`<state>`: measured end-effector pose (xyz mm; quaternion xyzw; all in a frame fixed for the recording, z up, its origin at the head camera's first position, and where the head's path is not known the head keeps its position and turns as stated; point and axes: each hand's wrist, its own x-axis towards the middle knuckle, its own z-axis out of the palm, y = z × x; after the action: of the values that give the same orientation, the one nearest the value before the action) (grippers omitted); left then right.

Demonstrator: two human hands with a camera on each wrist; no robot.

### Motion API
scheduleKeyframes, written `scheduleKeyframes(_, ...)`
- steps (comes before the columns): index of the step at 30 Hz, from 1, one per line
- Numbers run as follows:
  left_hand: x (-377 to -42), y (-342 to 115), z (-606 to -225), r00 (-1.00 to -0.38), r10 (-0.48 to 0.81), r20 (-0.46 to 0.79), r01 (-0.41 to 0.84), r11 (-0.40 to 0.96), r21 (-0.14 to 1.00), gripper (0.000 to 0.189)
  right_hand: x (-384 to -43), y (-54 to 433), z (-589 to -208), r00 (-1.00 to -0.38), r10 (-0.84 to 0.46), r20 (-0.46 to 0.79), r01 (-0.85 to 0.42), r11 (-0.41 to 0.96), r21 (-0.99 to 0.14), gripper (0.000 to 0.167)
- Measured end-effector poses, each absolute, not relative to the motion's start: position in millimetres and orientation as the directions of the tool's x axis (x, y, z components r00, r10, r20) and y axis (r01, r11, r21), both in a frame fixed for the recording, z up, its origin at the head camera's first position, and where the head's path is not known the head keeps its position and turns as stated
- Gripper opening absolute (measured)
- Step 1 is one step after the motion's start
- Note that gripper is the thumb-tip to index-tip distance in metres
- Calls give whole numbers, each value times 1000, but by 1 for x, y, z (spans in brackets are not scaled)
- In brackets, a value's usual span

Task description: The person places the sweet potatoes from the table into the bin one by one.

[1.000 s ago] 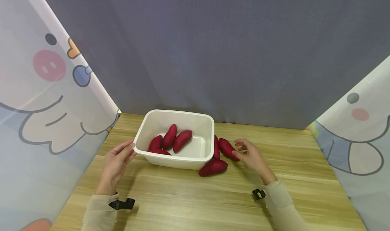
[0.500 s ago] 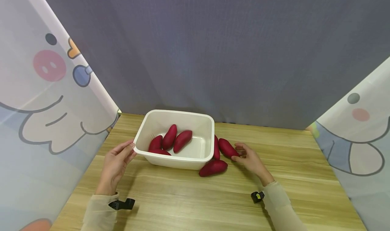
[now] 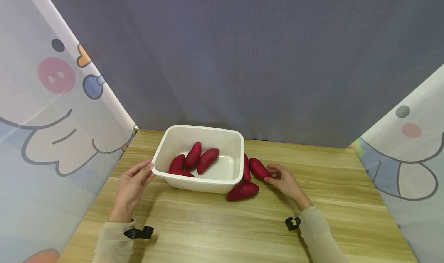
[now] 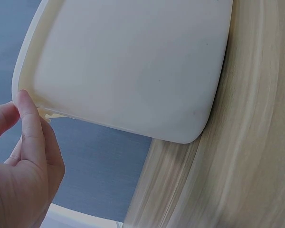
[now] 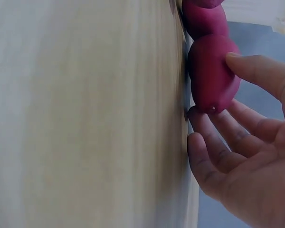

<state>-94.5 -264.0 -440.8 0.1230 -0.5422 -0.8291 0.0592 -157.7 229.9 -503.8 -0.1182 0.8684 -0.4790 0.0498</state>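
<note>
My left hand [image 3: 131,187] pinches the near left corner of a white plastic bin [image 3: 199,184] between thumb and fingers; the left wrist view shows the fingertips [image 4: 27,102] on its rim. Several dark red sweet potatoes lie inside, among them one on the right [image 3: 208,160]. On the table right of the bin, my right hand [image 3: 286,182] grips the near end of a sweet potato [image 3: 258,168]. In the right wrist view the thumb presses the side of that sweet potato [image 5: 211,71] and the other fingers curl around its end, close to the tabletop.
Two more sweet potatoes lie against the bin's right side, one [image 3: 246,168] partly hidden by the wall and one [image 3: 243,191] nearer me. The wooden table [image 3: 208,232] meets a grey curtain [image 3: 243,62] behind. Cartoon-printed sheets [image 3: 41,139] flank both sides.
My right hand's fingers have closed in around the near end of the sweet potato, which barely moved. The left hand and the bin stay where they were.
</note>
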Motion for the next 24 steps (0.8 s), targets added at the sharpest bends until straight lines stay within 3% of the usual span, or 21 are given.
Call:
scheduleKeyframes(15,-94,-264,-441,-964,-229,-138,-38,-394,919,14,-157,235,-497,-979,-180,-99,49,265,-963,50)
scheduleKeyframes(24,-94,-264,-441,-964,-229,-135,-34,-397,917,14,-166,226,-458,-979,-204,-2,-30,157,-987,47)
